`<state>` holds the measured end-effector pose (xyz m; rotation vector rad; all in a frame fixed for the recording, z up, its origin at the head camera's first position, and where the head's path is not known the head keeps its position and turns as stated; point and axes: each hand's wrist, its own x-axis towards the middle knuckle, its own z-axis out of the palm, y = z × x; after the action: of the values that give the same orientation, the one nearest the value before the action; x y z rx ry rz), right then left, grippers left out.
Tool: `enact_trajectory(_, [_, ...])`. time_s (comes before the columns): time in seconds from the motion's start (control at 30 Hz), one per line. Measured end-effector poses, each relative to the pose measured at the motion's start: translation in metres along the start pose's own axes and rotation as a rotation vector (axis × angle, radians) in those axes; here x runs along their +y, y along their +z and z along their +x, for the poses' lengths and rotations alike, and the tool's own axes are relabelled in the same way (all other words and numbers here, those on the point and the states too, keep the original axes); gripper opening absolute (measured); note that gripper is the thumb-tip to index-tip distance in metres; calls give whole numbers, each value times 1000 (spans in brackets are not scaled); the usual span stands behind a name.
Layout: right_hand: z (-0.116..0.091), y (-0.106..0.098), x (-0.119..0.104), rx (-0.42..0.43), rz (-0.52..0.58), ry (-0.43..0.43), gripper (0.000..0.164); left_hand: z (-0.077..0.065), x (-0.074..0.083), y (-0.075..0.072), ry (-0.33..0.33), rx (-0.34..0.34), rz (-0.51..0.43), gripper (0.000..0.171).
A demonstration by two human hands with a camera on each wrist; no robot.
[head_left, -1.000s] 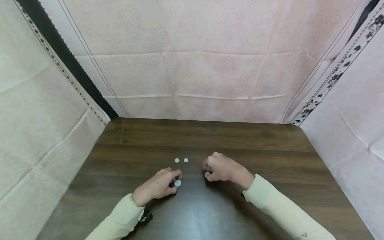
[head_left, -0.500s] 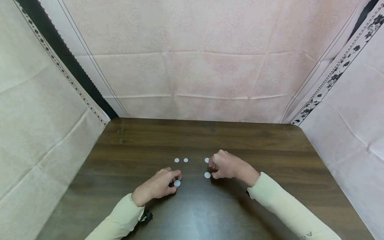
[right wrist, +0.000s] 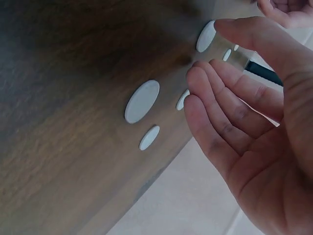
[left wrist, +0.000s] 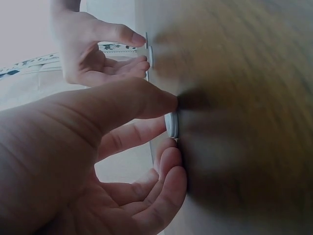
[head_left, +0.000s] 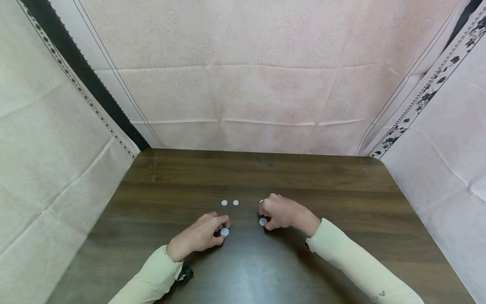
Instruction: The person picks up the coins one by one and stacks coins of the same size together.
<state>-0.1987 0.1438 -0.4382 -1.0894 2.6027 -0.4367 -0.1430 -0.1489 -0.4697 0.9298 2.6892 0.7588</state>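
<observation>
On the tabletop, my left hand (head_left: 201, 233) pinches a white round disc (head_left: 225, 232) between thumb and fingers, the disc lying flat. From the left wrist view, that disc's edge (left wrist: 171, 125) looks doubled; whether two are stacked I cannot tell. My right hand (head_left: 284, 213) hovers low over the wood, thumb and fingers spread apart. Its thumb tip meets or nearly meets the rim of another white disc (right wrist: 206, 35). A smaller disc (right wrist: 182, 99) sits partly behind its fingers. Two more, a large disc (right wrist: 142, 101) and a small disc (right wrist: 149, 137), are hidden from the head view.
Farther back, two small white discs (head_left: 230, 203) lie side by side. The brown wooden table (head_left: 190, 177) has rounded far corners. Pale patterned cloth (head_left: 247, 97) hangs behind it, with further cloth at both sides.
My right hand first drew off to the right, uncovering two discs, then came back left over them, partly hiding the farther one. My left hand and its disc have stayed put.
</observation>
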Motion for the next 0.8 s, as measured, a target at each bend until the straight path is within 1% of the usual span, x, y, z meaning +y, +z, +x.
enact_trajectory(0.2, [6,4,0,-20,-37,-5,15,0,3,-2,-21,-9,-9,19])
enact_trajectory(0.27, [7,4,-1,-23,-46,-14,22,1,2,-2,-26,-15,-1,18])
enact_trajectory(0.4, [10,3,-3,-36,-66,-33,47,1,1,-2,-25,-18,11,19])
enact_trajectory(0.47, [11,2,-4,-49,-78,-26,55,1,1,-2,-25,-21,12,19])
enact_trajectory(0.67, [15,2,-6,-95,-113,33,61,3,0,0,-15,-15,18,19])
enact_trajectory(0.8, [17,4,-6,-112,-162,36,61,3,-1,0,15,5,39,19])
